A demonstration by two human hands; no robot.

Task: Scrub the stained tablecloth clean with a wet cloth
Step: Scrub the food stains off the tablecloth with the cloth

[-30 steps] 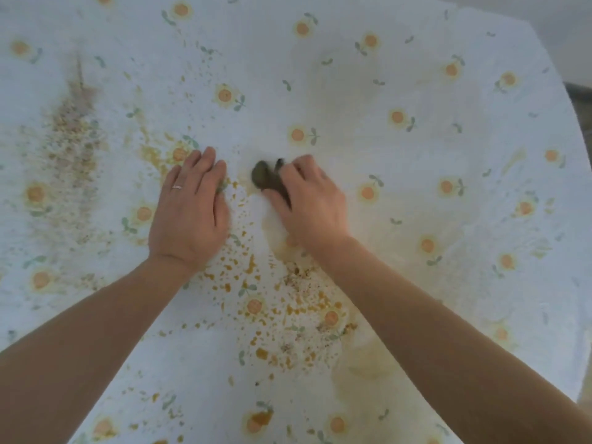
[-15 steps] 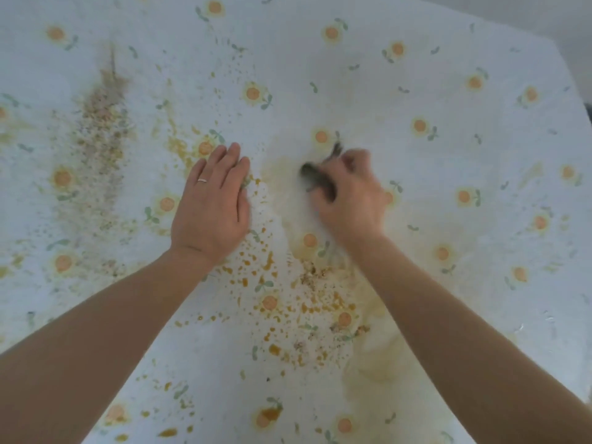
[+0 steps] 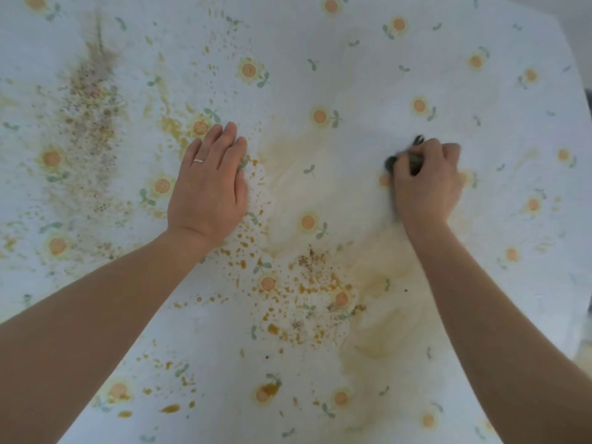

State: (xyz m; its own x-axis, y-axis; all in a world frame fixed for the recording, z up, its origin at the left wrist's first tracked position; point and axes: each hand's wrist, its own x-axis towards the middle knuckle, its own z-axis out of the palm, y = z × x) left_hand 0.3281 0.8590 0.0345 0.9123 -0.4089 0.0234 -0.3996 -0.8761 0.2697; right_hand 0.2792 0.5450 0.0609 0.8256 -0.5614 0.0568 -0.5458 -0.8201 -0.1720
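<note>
1 tablecloth (image 3: 352, 75) (stained) | 1 cloth (image 3: 391, 162) clenched in right hand (image 3: 426, 184) | left hand (image 3: 208, 184) flat, fingers straight

Left hand (image 3: 208, 187) left of cloth (image 3: 404, 158)

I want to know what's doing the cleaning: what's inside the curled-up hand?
A dark cloth pokes out of the right hand's grip, down on the flowery tablecloth. The fingers cover most of it, so its full shape and the patch beneath are hidden.
</note>
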